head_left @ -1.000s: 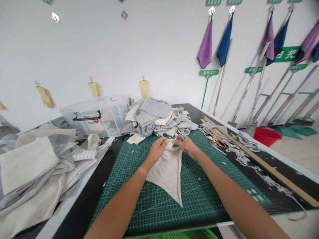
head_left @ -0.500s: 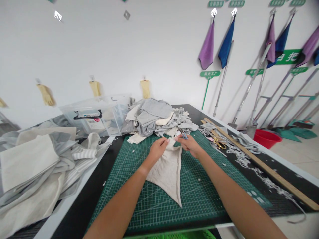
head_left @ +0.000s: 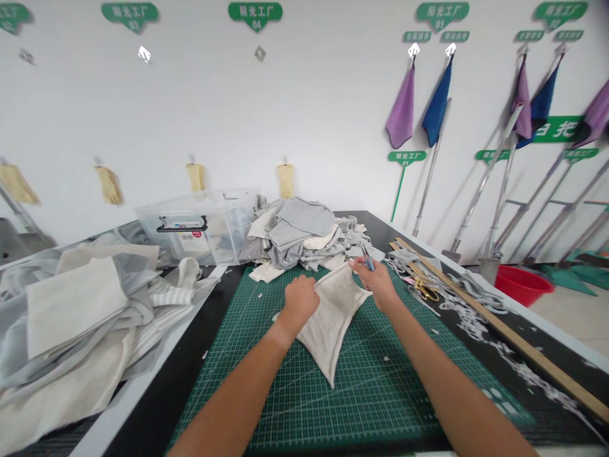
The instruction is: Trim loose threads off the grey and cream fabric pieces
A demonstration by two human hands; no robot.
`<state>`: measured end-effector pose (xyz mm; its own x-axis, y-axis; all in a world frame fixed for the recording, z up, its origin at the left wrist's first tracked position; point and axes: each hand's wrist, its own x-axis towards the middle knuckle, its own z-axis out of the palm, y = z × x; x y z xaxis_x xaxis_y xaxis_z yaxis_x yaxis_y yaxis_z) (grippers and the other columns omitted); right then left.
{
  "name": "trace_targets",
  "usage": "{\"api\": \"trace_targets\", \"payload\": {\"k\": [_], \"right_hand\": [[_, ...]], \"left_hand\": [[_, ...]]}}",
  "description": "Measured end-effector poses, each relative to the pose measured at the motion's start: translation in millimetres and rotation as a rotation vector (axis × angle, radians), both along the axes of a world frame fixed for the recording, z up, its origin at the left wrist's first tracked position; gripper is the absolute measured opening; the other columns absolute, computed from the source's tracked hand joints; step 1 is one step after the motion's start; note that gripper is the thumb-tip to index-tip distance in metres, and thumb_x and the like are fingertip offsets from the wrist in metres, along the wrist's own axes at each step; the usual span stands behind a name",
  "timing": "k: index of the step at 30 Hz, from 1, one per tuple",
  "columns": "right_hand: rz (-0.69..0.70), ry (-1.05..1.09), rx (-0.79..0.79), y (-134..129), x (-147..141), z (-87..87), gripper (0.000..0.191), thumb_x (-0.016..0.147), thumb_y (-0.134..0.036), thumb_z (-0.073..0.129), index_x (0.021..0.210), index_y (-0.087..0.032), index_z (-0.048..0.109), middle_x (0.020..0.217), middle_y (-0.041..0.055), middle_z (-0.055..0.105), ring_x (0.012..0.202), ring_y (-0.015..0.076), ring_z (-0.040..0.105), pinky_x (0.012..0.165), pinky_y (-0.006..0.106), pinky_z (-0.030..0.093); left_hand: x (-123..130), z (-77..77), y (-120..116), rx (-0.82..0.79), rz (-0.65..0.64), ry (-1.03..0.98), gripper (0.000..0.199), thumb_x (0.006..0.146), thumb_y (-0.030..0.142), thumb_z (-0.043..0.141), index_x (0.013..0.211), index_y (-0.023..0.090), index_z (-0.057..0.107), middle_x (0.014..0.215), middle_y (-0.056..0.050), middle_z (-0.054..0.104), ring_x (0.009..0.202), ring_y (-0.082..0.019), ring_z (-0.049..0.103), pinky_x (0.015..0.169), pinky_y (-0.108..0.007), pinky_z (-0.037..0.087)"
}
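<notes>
A beige cloth piece (head_left: 330,317) hangs between my two hands over the green cutting mat (head_left: 266,393), its lower corner pointing toward me. My left hand (head_left: 301,301) is closed on the cloth's left edge. At the upper right corner, my right hand (head_left: 373,279) pinches the cloth and also holds small blue-handled scissors (head_left: 368,259), whose tips point up and away from me. Behind the hands lies a heap of grey and beige cloth pieces (head_left: 299,231).
More cloth (head_left: 71,304) is piled at the left beside a clear plastic box (head_left: 219,238). On the right lie gold-handled scissors (head_left: 425,287), fabric scraps (head_left: 469,320) and a long wooden strip (head_left: 514,333). A red basin (head_left: 521,284) stands beyond the table.
My hands have moved apart, stretching the cloth's upper edge between them. My right hand has shifted right with the scissors. The camera view has tilted up.
</notes>
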<state>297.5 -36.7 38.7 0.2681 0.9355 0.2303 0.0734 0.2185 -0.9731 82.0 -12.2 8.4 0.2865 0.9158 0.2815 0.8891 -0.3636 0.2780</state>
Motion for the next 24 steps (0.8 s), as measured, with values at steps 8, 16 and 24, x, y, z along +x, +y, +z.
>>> {"api": "trace_targets", "payload": {"k": [8,16,24], "right_hand": [[-0.252,-0.027,0.218,-18,2,31.1,0.054,0.069,-0.064,0.078,0.093,-0.018,0.063,0.048,-0.0093,0.037,0.040,0.0067,0.027,0.039,0.022,0.020],[-0.283,-0.016,0.277,-35,-7,49.5,0.048,0.071,-0.057,0.080,0.093,-0.017,0.065,0.050,-0.0097,0.035,0.043,0.0065,0.027,0.040,0.022,0.021],[-0.208,0.098,0.368,-56,-14,70.2,0.037,0.075,-0.046,0.082,0.093,-0.019,0.063,0.051,-0.0112,0.032,0.042,0.0054,0.024,0.039,0.020,0.017]], "left_hand": [[-45,7.9,22,-0.166,0.076,-0.059,0.030,0.082,0.011,0.051,0.098,0.018,0.075,0.102,-0.019,0.074,0.100,-0.030,0.069,0.086,-0.038,0.047],[-110,42.3,19,-0.116,0.007,-0.303,0.018,0.074,0.017,0.064,0.086,0.020,0.078,0.087,-0.009,0.075,0.082,-0.023,0.066,0.074,-0.029,0.044],[-157,72.1,-15,-0.362,-0.155,-0.860,0.036,0.083,0.050,0.065,0.086,0.015,0.072,0.074,-0.004,0.068,0.072,-0.017,0.062,0.065,-0.025,0.046]]}}
